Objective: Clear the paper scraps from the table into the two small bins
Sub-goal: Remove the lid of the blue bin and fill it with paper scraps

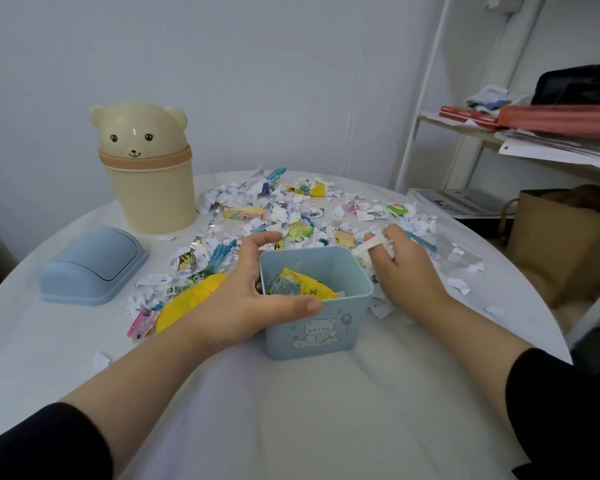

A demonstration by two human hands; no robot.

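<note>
A small blue square bin (326, 336) with a bear drawing stands open in the middle of the white table (291, 420); yellow and clear wrappers lie inside it. My left hand (243, 299) grips its left wall, thumb along the front rim. My right hand (404, 263) is just right of the bin, fingers curled round a bunch of white paper scraps. A wide heap of paper scraps (284, 213) and coloured wrappers covers the table behind and beside the bin. A cream bear-shaped bin (146, 174) with its domed lid on stands at the back left.
The blue bin's swing lid (92, 266) lies on the table at the left. A large yellow wrapper (187, 299) lies under my left wrist. A white shelf rack (520, 133) with papers and a brown paper bag (565, 244) stand right of the table.
</note>
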